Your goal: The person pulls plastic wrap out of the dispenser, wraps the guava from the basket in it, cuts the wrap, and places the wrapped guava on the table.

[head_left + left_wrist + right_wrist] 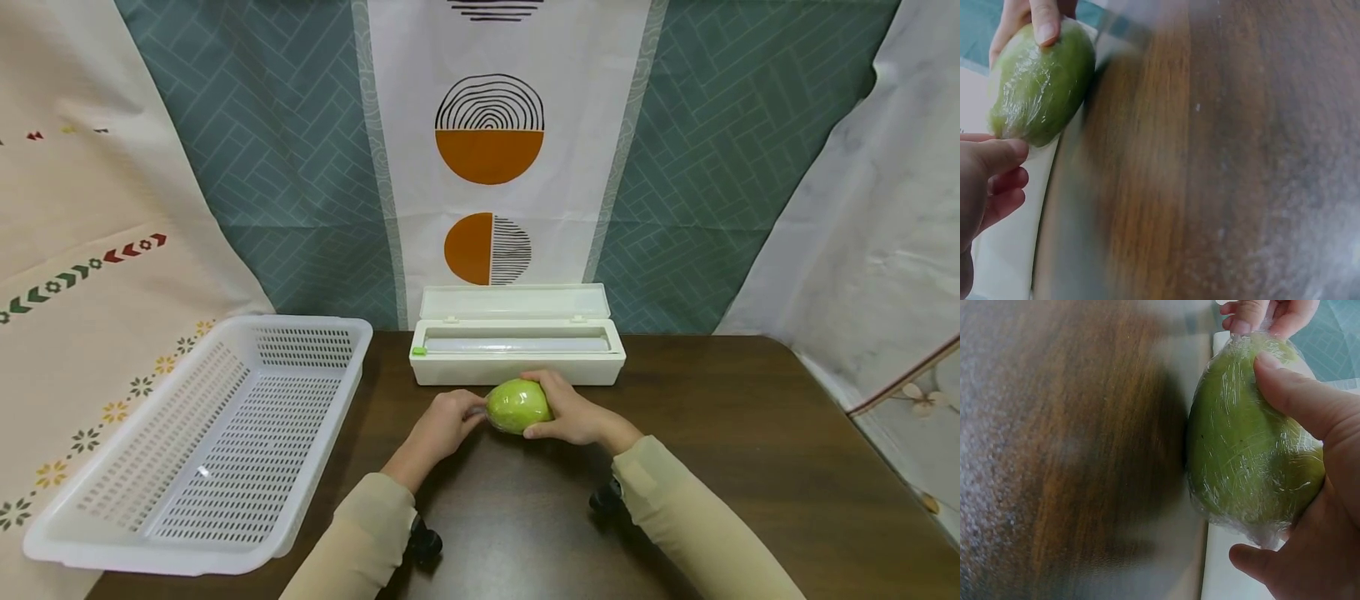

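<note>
A green, mango-shaped fruit [517,406], wrapped in clear cling film, is held above the dark table in front of the white film box. My right hand [573,414] grips it from the right, with the thumb [1294,394] lying over the film. At its left end my left hand [444,425] pinches the gathered cling film [477,410] between thumb and fingertips. The left wrist view shows the wrinkled, shiny film on the fruit [1047,81] and the pinching left hand [985,181]. A short twist of film [1266,536] sticks out at the fruit's opposite end.
Behind the hands stands the white cling film box [517,367], lid [517,302] raised and a film roll [517,344] inside. A white perforated basket [300,500] stands at the left of the brown table [735,450]. Patterned cloth [300,150] hangs behind.
</note>
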A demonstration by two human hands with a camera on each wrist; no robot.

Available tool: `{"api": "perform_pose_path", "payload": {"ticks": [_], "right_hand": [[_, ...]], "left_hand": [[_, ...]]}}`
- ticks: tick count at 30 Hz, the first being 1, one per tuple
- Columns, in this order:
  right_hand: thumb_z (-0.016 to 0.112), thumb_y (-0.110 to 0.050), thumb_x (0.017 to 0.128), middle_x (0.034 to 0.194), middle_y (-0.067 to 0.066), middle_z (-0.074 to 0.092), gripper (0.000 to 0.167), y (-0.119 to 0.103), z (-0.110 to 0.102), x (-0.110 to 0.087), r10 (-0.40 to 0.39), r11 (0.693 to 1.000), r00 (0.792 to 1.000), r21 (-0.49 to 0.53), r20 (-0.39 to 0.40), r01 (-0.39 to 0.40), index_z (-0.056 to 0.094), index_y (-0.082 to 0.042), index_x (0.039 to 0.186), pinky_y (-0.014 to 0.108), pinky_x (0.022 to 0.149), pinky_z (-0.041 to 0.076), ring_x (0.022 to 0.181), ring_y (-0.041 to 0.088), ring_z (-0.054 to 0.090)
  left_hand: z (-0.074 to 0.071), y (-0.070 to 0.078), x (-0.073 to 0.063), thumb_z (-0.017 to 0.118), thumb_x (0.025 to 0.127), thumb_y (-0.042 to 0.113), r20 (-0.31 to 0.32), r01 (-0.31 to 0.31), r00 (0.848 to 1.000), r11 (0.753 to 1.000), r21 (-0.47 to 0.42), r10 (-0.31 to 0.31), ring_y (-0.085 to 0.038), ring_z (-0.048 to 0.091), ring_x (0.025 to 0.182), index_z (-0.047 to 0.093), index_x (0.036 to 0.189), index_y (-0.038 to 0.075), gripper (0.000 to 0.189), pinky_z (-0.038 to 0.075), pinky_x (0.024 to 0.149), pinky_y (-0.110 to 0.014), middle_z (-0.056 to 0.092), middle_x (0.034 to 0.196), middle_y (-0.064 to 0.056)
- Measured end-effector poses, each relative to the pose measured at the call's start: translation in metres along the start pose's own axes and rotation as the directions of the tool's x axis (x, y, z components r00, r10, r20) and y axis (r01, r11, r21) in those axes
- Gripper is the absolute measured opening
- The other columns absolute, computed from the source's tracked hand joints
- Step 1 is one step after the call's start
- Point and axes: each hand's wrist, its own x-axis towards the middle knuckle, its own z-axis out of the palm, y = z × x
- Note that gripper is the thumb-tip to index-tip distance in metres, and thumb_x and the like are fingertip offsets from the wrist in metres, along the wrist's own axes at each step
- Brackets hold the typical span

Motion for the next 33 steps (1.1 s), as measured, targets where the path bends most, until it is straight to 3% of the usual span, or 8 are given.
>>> {"api": "perform_pose_path", "payload": {"ticks": [6,12,18,23,29,33], "right_hand": [[0.077,-0.026,0.079,0.134,0.019,0.036,0.080,-0.001,0.000,0.001,0.007,1.000,1.000,-0.002,0.001,-0.007,0.030,-0.002,0.139,0.048,0.099,0.033,0.121,0.032,0.036],[0.077,-0.027,0.079,0.133,0.018,0.036,0.081,-0.002,0.000,0.002,0.013,1.000,1.000,-0.001,0.005,-0.013,0.029,-0.003,0.139,0.047,0.099,0.033,0.120,0.030,0.036],[0.076,-0.027,0.079,0.133,0.018,0.036,0.080,-0.004,0.000,0.002,0.018,1.000,1.000,0.001,0.010,-0.018,0.029,-0.003,0.139,0.047,0.098,0.033,0.119,0.030,0.036],[0.077,-0.026,0.079,0.133,0.019,0.036,0.080,-0.005,0.000,0.003,0.005,1.000,1.000,-0.008,0.001,-0.005,0.030,-0.002,0.138,0.047,0.098,0.034,0.119,0.031,0.037],[0.077,-0.028,0.079,0.134,0.019,0.036,0.081,-0.002,0.000,0.002,-0.008,1.000,1.000,-0.022,-0.008,0.008,0.030,-0.001,0.139,0.048,0.099,0.033,0.120,0.032,0.037],[0.078,-0.027,0.078,0.134,0.019,0.037,0.081,0.000,0.001,0.002,-0.008,1.000,1.000,-0.018,-0.014,0.008,0.031,-0.001,0.138,0.048,0.100,0.033,0.121,0.032,0.036]], "left_hand": [[0.002,-0.003,0.002,0.070,0.083,0.003,-0.034,-0.058,0.998,0.998,0.013,0.058,-0.020,0.069,0.084,0.073,0.093,0.001,0.011,0.056,0.073,-0.029,0.072,0.090,-0.010],[0.003,-0.002,0.002,0.067,0.084,0.000,-0.035,-0.028,0.999,1.000,-0.006,0.028,-0.022,0.068,0.084,0.072,0.090,0.001,0.008,0.056,0.074,-0.033,0.071,0.088,-0.010],[0.004,-0.002,0.003,0.064,0.087,0.002,0.019,0.096,0.995,0.992,-0.080,-0.095,-0.019,0.065,0.082,0.069,0.089,0.003,0.006,0.054,0.073,-0.033,0.069,0.088,-0.008],[0.002,-0.004,0.004,0.067,0.086,0.006,0.059,0.215,0.976,0.965,-0.152,-0.208,-0.014,0.062,0.079,0.068,0.093,0.006,0.007,0.052,0.069,-0.027,0.069,0.091,-0.007],[-0.007,-0.006,-0.001,0.070,0.083,0.005,0.083,0.283,0.959,0.941,-0.188,-0.272,-0.014,0.057,0.077,0.066,0.109,0.006,0.027,0.048,0.066,-0.026,0.069,0.105,-0.010],[-0.012,-0.008,-0.004,0.069,0.085,0.008,0.071,0.340,0.941,0.921,-0.191,-0.332,-0.015,0.061,0.076,0.066,0.108,0.005,0.024,0.050,0.065,-0.027,0.070,0.098,-0.010]]}}
